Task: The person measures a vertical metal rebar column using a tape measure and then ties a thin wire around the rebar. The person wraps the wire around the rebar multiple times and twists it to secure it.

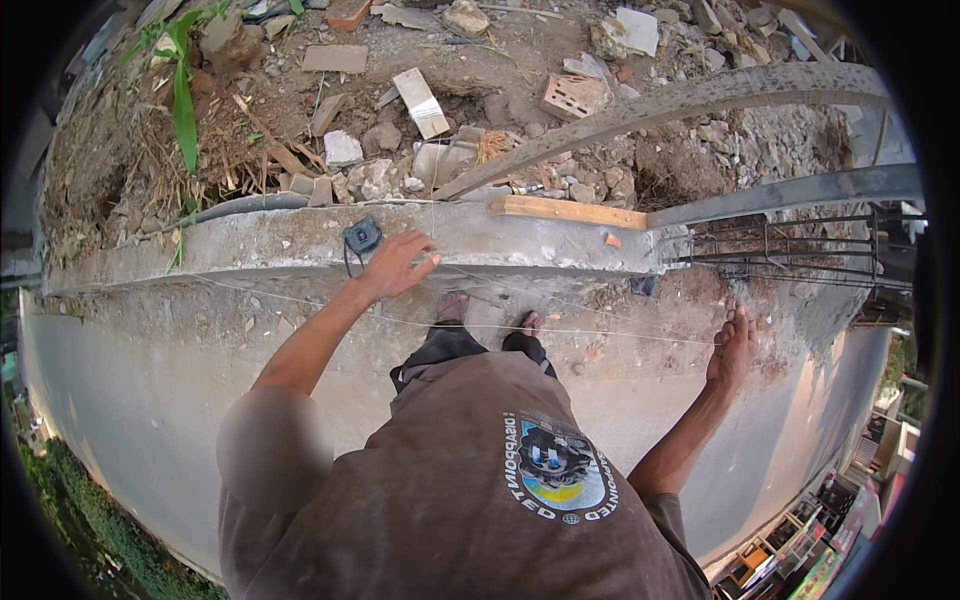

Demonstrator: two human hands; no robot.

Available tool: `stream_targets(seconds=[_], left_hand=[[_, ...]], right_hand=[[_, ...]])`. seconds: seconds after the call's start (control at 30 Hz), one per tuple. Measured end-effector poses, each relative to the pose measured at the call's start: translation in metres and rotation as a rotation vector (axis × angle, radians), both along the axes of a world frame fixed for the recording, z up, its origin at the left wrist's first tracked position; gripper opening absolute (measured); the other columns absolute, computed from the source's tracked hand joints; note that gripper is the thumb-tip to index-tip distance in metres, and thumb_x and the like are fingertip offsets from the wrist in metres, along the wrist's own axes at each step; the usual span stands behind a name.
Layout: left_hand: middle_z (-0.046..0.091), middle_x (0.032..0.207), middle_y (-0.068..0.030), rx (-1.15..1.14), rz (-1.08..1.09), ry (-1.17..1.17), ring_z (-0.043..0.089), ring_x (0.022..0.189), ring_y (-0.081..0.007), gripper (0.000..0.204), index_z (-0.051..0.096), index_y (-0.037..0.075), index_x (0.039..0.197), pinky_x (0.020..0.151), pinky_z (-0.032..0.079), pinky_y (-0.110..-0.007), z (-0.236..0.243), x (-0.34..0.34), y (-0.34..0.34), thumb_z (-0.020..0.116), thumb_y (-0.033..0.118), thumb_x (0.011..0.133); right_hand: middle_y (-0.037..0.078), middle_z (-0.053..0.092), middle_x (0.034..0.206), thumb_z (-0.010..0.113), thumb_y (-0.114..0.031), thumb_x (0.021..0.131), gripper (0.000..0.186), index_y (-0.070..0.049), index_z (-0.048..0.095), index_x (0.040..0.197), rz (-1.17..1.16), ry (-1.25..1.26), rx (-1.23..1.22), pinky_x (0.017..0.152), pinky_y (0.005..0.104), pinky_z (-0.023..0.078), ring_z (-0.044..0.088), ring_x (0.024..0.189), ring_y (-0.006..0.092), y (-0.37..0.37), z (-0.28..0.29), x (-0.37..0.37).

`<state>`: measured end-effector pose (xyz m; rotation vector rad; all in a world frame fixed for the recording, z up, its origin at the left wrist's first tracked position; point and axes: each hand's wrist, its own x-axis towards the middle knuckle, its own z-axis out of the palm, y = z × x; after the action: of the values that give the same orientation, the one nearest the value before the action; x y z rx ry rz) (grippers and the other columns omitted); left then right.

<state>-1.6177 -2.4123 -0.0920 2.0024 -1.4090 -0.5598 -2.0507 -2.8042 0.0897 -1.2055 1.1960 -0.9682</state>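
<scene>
My left hand [398,265] reaches over the near edge of a concrete beam [580,243], its fingers apart and slightly bent, just right of a dark tape measure [364,234] with a loop of cord. A thin pale string [500,326] runs sideways across my front to my right hand [733,343], whose fingers are curled on it at the right. Another thin line passes near my left fingers. My feet [530,323] in sandals stand below the beam.
A wooden board [570,211] lies on the beam. A rebar cage [775,245] projects from its right end beside a metal bar [785,195]. A curved weathered length [660,110] crosses rubble with bricks [575,96] and a leafy plant [182,110]. Behind me lies pavement [150,390].
</scene>
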Motion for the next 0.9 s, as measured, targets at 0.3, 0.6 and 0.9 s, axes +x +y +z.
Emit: stream_targets(seconds=[0.3,0.6,0.9], left_hand=[[0.069,0.091,-0.0078,0.531,-0.310,0.920,0.066,0.076,-0.0166,0.052,0.069,0.006,0.119,0.072,0.056,-0.036,0.111,-0.101,-0.006,0.047,0.052,0.107],[0.069,0.074,-0.0074,0.268,-0.109,0.400,0.065,0.069,-0.0266,0.033,0.070,0.004,0.090,0.064,0.047,-0.042,0.202,-0.155,-0.063,0.062,0.034,0.100],[0.070,0.087,-0.0145,0.007,0.072,-0.093,0.067,0.089,-0.0387,0.023,0.071,0.007,0.098,0.075,0.050,-0.050,0.211,-0.176,-0.164,0.067,0.029,0.093]], right_hand=[[-0.008,0.050,0.074,0.069,-0.028,0.100,0.018,-0.009,0.068,0.102,0.041,0.273,-0.197,0.053,0.0214,0.030,0.040,0.061,0.0020,-0.089,-0.014,-0.047],[-0.005,0.051,0.077,0.065,-0.028,0.102,0.028,-0.002,0.067,0.091,0.470,0.476,-0.410,0.063,0.0268,0.033,0.040,0.072,0.0076,-0.125,-0.074,-0.047],[-0.006,0.051,0.075,0.072,-0.025,0.098,0.027,-0.001,0.067,0.087,0.975,0.375,-0.260,0.063,0.0240,0.035,0.042,0.072,0.0057,-0.137,-0.079,-0.047]])
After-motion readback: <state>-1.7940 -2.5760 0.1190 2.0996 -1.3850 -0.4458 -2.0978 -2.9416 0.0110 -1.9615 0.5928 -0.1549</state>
